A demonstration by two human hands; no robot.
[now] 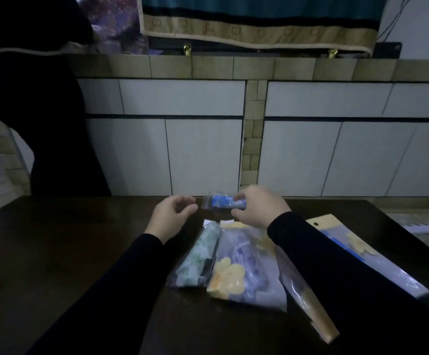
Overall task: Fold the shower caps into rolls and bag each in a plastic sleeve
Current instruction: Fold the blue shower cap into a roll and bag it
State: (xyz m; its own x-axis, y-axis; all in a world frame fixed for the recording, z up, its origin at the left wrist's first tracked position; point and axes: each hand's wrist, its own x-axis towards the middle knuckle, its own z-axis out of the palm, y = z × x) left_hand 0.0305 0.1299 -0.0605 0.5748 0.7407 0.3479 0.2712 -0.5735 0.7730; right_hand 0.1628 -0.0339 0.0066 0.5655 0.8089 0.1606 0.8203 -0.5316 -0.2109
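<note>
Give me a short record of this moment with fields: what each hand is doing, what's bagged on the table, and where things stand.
right hand: right hand pinches the blue rolled cap in its sleeve, held above the dark table
left hand: left hand loosely curled beside it, holding nothing
bagged on table: green-print pack, yellow-flower pack, blue pack at right
partly hidden: another sleeve under the right forearm
stage: blue roll is inside its sleeve; whether sealed, cannot tell
</note>
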